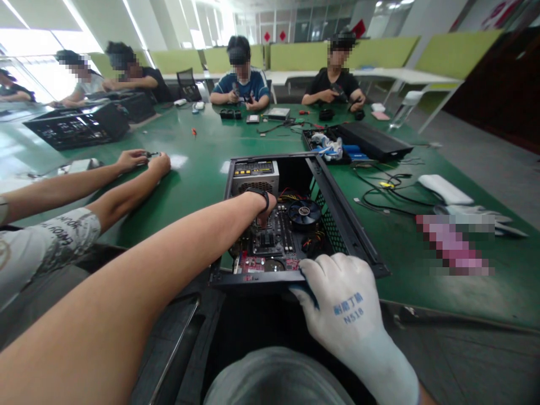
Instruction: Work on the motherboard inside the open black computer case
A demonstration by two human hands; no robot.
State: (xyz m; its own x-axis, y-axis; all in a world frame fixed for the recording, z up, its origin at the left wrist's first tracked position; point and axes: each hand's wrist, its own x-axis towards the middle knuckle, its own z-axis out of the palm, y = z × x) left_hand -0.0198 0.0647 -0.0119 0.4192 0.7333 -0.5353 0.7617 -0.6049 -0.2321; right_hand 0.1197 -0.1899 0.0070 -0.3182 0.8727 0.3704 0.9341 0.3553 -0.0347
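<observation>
The open computer case (pixel 295 219) lies flat at the near edge of the green table (pixel 198 169), so its insides face up within easy reach. The gloved right hand (pixel 341 304) clamps the case's near rim, apparently to keep it from sliding. The bare left hand (pixel 265 212), a dark band at its wrist, reaches down onto the circuit board (pixel 270 239) beside the round fan (pixel 304 212). Its fingers are hidden behind the wrist, so I cannot tell whether they pinch anything. A neighbour's arms (pixel 126 180) rest to the left.
</observation>
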